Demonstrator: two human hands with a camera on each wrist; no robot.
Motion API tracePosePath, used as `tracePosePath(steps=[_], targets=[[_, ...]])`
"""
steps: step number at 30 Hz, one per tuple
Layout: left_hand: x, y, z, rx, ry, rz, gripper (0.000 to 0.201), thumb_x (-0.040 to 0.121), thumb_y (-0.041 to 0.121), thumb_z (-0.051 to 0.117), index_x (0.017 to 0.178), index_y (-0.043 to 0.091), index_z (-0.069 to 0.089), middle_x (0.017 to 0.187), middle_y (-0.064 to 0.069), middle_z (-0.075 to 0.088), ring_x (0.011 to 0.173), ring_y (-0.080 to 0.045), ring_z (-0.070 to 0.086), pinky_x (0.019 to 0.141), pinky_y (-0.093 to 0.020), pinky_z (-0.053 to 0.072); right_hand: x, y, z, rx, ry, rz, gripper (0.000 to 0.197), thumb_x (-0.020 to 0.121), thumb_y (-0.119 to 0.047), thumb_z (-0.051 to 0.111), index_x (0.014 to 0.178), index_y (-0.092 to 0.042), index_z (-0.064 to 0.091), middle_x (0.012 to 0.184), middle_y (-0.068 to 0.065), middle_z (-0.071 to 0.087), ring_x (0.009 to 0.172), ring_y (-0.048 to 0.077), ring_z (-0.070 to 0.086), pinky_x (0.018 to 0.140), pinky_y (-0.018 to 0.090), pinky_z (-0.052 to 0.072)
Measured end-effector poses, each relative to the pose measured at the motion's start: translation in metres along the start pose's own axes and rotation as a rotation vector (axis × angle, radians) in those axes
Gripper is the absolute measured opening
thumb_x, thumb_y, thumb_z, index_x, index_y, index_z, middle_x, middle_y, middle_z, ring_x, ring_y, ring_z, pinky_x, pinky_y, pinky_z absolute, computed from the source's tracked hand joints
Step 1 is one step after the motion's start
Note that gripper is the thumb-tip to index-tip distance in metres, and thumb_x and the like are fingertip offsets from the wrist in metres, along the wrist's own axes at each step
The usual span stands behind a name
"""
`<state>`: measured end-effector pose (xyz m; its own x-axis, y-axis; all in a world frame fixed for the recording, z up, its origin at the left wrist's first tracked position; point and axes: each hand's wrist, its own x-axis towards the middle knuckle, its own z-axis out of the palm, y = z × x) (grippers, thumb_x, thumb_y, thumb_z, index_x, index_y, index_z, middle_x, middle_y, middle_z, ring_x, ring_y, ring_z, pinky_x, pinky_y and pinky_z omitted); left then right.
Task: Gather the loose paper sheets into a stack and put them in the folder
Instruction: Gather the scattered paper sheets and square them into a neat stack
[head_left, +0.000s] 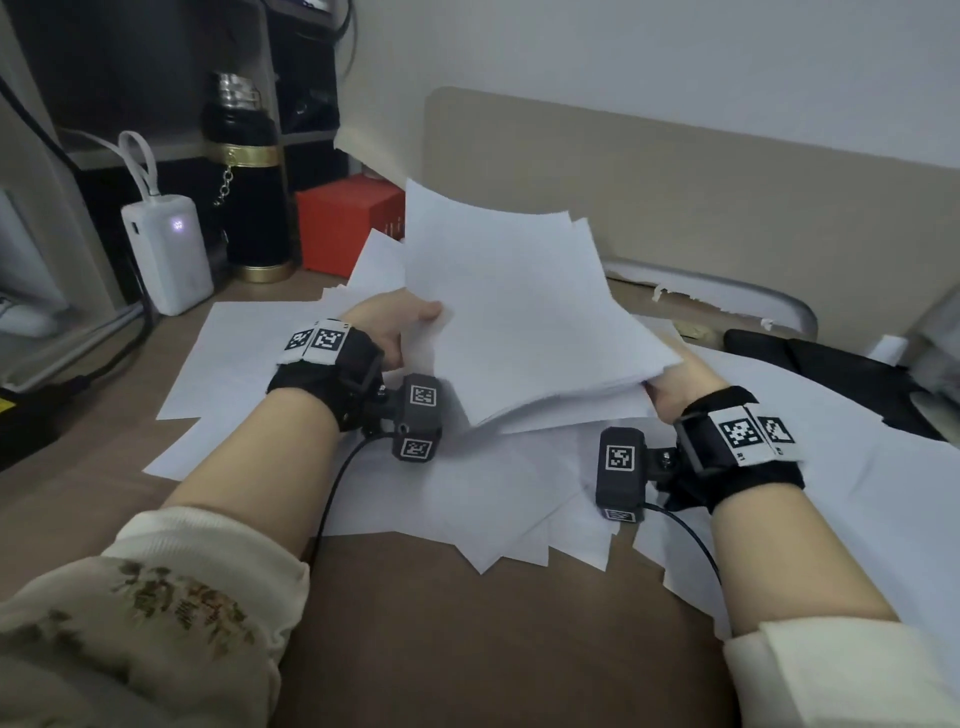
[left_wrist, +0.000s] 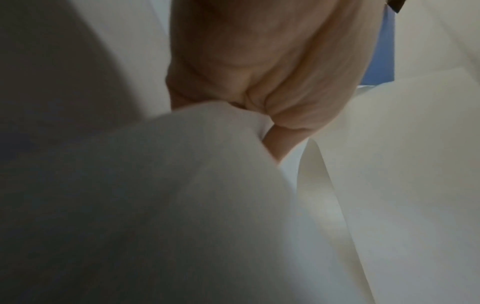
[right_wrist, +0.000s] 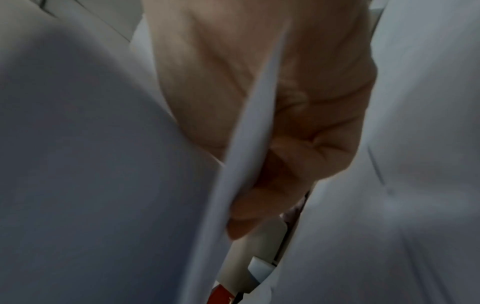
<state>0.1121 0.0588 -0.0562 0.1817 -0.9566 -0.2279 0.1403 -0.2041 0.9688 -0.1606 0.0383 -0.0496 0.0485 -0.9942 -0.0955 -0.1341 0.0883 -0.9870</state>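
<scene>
Both hands (head_left: 395, 325) (head_left: 675, 384) grip a paper stack (head_left: 524, 306) above loose sheets (head_left: 467, 493), flask (head_left: 249, 176) behind.

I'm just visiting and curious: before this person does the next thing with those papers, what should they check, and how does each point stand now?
1. Left hand grips the stack: ok.
2. Right hand holds the stack's other side: ok.
3. Stack edges squared: not ok, corners fan out at the far end.
4. All loose sheets gathered: not ok, many lie on the desk.
5. Folder in reach: cannot tell, none is plainly visible.
6. Power bank and flask clear of the papers: ok.
</scene>
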Motion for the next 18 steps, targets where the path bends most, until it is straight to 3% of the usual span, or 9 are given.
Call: tracePosePath(steps=[3, 5, 7, 8, 10, 12, 15, 16, 18], targets=[[-0.001, 0.0, -0.003, 0.081, -0.077, -0.032, 0.023, 0.099, 0.014, 0.049, 0.12, 0.009, 0.058, 0.114, -0.015, 0.065, 0.106, -0.038, 0.061, 0.099, -0.053, 0.046, -0.002, 0.0, 0.0, -0.122, -0.138, 0.032, 0.021, 0.099, -0.008, 0.044, 0.086, -0.013, 0.061, 0.075, 0.005, 0.068, 0.075, 0.022, 0.062, 0.074, 0.028, 0.048], [0.0, 0.0, -0.005, 0.079, -0.081, -0.007, 0.026, 0.1, 0.011, 0.045, 0.125, 0.009, 0.055, 0.112, -0.014, 0.066, 0.101, -0.035, 0.064, 0.093, -0.052, 0.05, -0.004, -0.002, -0.001, -0.115, -0.188, 0.069, 0.02, 0.096, -0.006, 0.045, 0.087, -0.008, 0.062, 0.077, 0.009, 0.066, 0.078, 0.027, 0.057, 0.073, 0.031, 0.045], [-0.002, 0.002, -0.002, 0.075, -0.094, 0.022, 0.027, 0.102, 0.007, 0.04, 0.126, 0.011, 0.051, 0.104, -0.009, 0.066, 0.09, -0.026, 0.064, 0.079, -0.042, 0.052, -0.006, -0.004, -0.001, -0.122, -0.23, 0.048, 0.018, 0.095, -0.004, 0.047, 0.097, -0.004, 0.065, 0.079, 0.008, 0.07, 0.077, 0.025, 0.062, 0.069, 0.028, 0.049], [-0.003, 0.004, 0.0, 0.121, -0.102, 0.038, 0.027, 0.102, 0.007, 0.039, 0.126, 0.013, 0.051, 0.103, -0.006, 0.066, 0.091, -0.023, 0.064, 0.079, -0.038, 0.052, -0.008, -0.007, -0.001, -0.127, -0.244, 0.034, 0.02, 0.095, -0.003, 0.047, 0.103, -0.004, 0.065, 0.086, 0.008, 0.07, 0.078, 0.023, 0.064, 0.067, 0.026, 0.052], [-0.003, 0.007, -0.002, 0.172, -0.097, 0.056, 0.028, 0.102, 0.011, 0.041, 0.129, 0.015, 0.05, 0.11, -0.006, 0.066, 0.101, -0.025, 0.063, 0.091, -0.043, 0.05, -0.007, -0.01, -0.002, -0.087, -0.264, 0.007, 0.025, 0.096, -0.003, 0.045, 0.109, -0.008, 0.065, 0.094, 0.007, 0.07, 0.081, 0.02, 0.066, 0.067, 0.024, 0.054], [-0.001, 0.006, -0.004, 0.169, -0.071, 0.059, 0.03, 0.102, 0.013, 0.043, 0.131, 0.014, 0.05, 0.12, -0.011, 0.064, 0.111, -0.031, 0.061, 0.101, -0.05, 0.045, -0.003, -0.012, -0.005, -0.042, -0.276, 0.001, 0.029, 0.095, -0.002, 0.044, 0.109, -0.012, 0.067, 0.091, 0.004, 0.073, 0.076, 0.017, 0.069, 0.063, 0.022, 0.055], [0.002, 0.005, -0.005, 0.094, -0.06, 0.031, 0.028, 0.101, 0.011, 0.043, 0.128, 0.011, 0.052, 0.111, -0.013, 0.065, 0.098, -0.032, 0.063, 0.093, -0.05, 0.049, 0.001, -0.009, -0.008, -0.016, -0.279, 0.03, 0.032, 0.095, 0.0, 0.042, 0.111, -0.012, 0.067, 0.087, 0.002, 0.073, 0.068, 0.015, 0.07, 0.054, 0.021, 0.053], [0.001, 0.004, -0.005, 0.075, -0.053, 0.013, 0.027, 0.101, 0.011, 0.044, 0.126, 0.011, 0.053, 0.107, -0.012, 0.066, 0.094, -0.031, 0.064, 0.089, -0.048, 0.05, 0.002, -0.008, -0.008, -0.009, -0.262, 0.054, 0.028, 0.097, -0.005, 0.044, 0.112, -0.013, 0.066, 0.086, 0.002, 0.074, 0.068, 0.015, 0.07, 0.055, 0.022, 0.053], [0.002, 0.002, -0.006, 0.067, -0.036, -0.018, 0.028, 0.1, 0.011, 0.044, 0.127, 0.01, 0.053, 0.111, -0.013, 0.067, 0.097, -0.033, 0.064, 0.091, -0.05, 0.049, 0.004, -0.006, -0.008, 0.027, -0.23, 0.127, 0.029, 0.1, -0.033, 0.046, 0.114, -0.016, 0.065, 0.089, 0.002, 0.074, 0.073, 0.018, 0.071, 0.06, 0.026, 0.055]])
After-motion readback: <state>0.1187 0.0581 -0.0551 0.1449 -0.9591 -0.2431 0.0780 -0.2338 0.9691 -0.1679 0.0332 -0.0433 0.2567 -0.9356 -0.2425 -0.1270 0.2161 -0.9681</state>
